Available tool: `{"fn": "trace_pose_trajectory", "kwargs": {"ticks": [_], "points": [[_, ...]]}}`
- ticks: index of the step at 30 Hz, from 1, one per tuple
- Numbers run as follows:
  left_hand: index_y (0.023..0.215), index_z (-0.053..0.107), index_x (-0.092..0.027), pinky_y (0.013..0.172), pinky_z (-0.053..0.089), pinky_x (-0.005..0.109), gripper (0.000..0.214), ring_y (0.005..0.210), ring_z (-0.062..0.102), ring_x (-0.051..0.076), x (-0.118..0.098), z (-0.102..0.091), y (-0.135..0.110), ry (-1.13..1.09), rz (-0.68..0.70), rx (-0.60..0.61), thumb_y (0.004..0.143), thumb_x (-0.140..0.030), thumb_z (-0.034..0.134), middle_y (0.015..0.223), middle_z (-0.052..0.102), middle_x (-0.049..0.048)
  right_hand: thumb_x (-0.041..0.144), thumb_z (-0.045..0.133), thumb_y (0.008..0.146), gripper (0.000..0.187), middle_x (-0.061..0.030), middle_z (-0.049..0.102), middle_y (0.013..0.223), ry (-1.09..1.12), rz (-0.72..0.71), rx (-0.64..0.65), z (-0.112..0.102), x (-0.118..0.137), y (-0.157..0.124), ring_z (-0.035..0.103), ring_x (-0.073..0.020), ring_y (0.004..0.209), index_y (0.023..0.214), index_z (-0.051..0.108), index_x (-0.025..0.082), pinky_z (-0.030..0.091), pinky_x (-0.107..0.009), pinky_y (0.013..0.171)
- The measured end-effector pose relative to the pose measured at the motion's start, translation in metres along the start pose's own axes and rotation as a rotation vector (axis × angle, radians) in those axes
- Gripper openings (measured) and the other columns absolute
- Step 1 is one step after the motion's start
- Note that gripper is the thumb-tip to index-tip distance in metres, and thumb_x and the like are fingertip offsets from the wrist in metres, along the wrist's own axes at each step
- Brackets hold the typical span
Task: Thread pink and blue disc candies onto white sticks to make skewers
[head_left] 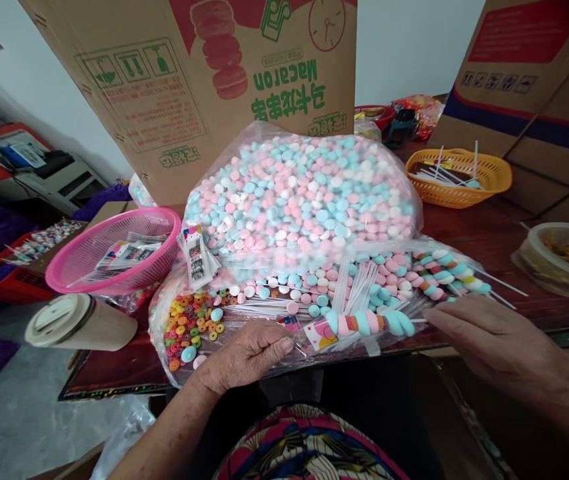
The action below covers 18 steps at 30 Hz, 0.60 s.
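A lidded cup (80, 322) lay on its side at the worktop's (484, 233) left end, beside a pink basket (114, 257) of small packets. Next, the left hand (247, 353) pinched the near end of a candy skewer (364, 323), thumb and forefinger closed in a tight grip on its wrapper tag. The skewer lay across a clear bag (309, 193) of pink, blue and white sweets. It looked light, its soft pieces easily crushed, so best held by the stick. The right hand (484, 340) rested loosely open, fingertips touching the far end.
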<state>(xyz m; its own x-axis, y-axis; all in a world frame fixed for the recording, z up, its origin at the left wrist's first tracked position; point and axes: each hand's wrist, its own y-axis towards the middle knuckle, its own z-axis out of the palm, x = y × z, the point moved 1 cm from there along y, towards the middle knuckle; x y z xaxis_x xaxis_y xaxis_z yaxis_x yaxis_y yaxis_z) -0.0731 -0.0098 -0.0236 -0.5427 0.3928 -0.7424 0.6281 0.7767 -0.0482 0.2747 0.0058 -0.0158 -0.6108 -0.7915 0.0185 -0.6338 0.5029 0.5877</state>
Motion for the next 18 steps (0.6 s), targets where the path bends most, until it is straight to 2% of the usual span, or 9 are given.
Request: {"fn": "trace_pose_trajectory", "kwargs": {"ticks": [2, 5, 9, 13, 18], "points": [[0.072, 0.059, -0.016, 0.064, 0.038, 0.022, 0.047, 0.064, 0.047, 0.012, 0.002, 0.0, 0.001, -0.029, -0.045, -0.05, 0.095, -0.042, 0.028, 0.065, 0.051, -0.0004, 0.008, 0.043, 0.084, 0.033, -0.0047, 0.069, 0.082, -0.001, -0.047, -0.037, -0.002, 0.005, 0.003, 0.063, -0.0159, 0.073, 0.096, 0.066, 0.027, 0.049, -0.03, 0.067], [0.067, 0.055, -0.015, 0.058, 0.034, 0.022, 0.048, 0.059, 0.043, 0.011, 0.004, 0.0, 0.002, -0.043, -0.101, -0.078, 0.095, -0.042, 0.027, 0.061, 0.046, -0.0016, 0.009, 0.043, 0.084, 0.032, -0.0042, 0.069, 0.079, 0.006, -0.017, -0.042, -0.001, 0.008, 0.0, 0.063, -0.0156, 0.071, 0.092, 0.067, 0.027, 0.05, -0.03, 0.066], [0.073, 0.058, -0.017, 0.062, 0.034, 0.022, 0.044, 0.064, 0.047, 0.012, 0.001, 0.002, 0.008, 0.082, -0.043, 0.027, 0.096, -0.038, 0.027, 0.066, 0.052, -0.001, 0.013, 0.045, 0.085, 0.028, -0.0035, 0.069, 0.082, 0.052, 0.01, 0.023, 0.005, 0.009, -0.005, 0.063, -0.016, 0.073, 0.097, 0.066, 0.027, 0.052, -0.029, 0.066], [0.077, 0.061, -0.018, 0.059, 0.032, 0.022, 0.042, 0.062, 0.048, 0.012, -0.006, 0.003, 0.017, 0.205, -0.042, 0.08, 0.095, -0.039, 0.029, 0.065, 0.054, -0.001, 0.01, 0.046, 0.084, 0.028, -0.0051, 0.068, 0.083, 0.185, -0.025, 0.065, 0.011, 0.01, 0.001, 0.064, -0.0145, 0.075, 0.1, 0.064, 0.023, 0.051, -0.023, 0.063], [0.081, 0.063, -0.017, 0.059, 0.033, 0.021, 0.046, 0.061, 0.048, 0.012, -0.007, 0.004, 0.023, 0.175, -0.08, 0.091, 0.096, -0.04, 0.025, 0.065, 0.053, -0.001, 0.012, 0.044, 0.085, 0.026, -0.006, 0.07, 0.087, 0.264, 0.114, 0.23, 0.02, 0.013, 0.0, 0.066, -0.0164, 0.079, 0.099, 0.065, 0.022, 0.052, -0.025, 0.066]]}}
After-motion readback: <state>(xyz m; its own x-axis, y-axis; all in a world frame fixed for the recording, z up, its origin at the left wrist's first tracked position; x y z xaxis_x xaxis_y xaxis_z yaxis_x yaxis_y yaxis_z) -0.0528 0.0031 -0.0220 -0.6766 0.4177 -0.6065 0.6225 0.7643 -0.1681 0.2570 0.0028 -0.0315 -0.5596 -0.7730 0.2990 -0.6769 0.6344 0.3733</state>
